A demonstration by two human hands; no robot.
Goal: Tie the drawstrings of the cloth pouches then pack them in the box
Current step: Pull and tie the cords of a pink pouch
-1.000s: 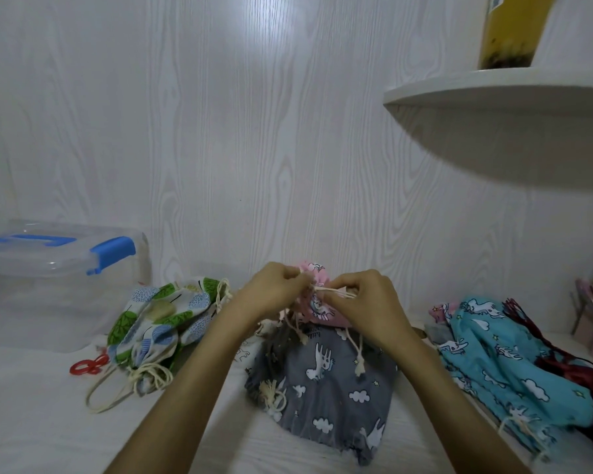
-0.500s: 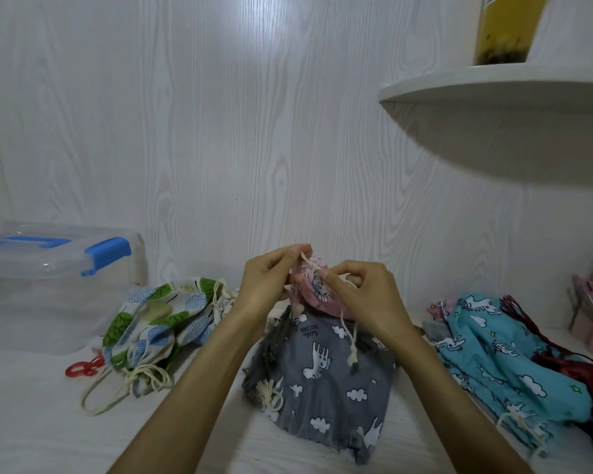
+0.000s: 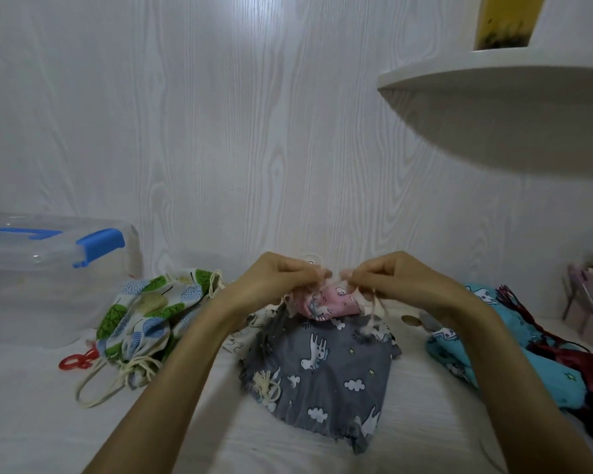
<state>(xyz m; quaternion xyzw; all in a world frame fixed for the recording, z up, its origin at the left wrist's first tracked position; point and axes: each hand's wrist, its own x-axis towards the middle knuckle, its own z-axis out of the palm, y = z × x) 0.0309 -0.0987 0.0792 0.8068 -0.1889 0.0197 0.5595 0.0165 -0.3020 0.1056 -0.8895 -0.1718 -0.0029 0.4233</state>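
Both hands worked at the centre of the view, raised just above the table. The left hand (image 3: 281,280) had its fingers curled tight round the gathered neck of the pink pouch (image 3: 326,302) and one end of its drawstring (image 3: 374,309), and the right hand (image 3: 391,278) pinched the other end, whose pale tail hung down from its fingers toward six o'clock. The cord itself was blurred, so whether a knot had already formed between the two grips could not be told. The pouch lay directly between and just under the hands, its body sagging toward six o'clock onto the grey pouch (image 3: 326,364) spread flat beneath it. The cord's long axis ran from nine to three o'clock, from one pinch to the other, so tightening would seem to call for the hands pulling apart along that line, with neither hand clearly nearer the neck. The clear box with blue latches (image 3: 59,258) stood well apart at about nine o'clock, on the left hand's side, with its lid apparently still on. A leaf-print pouch (image 3: 144,313) lay between box and hands, its cords bunched at its near end, and a teal pouch (image 3: 504,354) lay at three o'clock, so several pouches probably remained to be packed.
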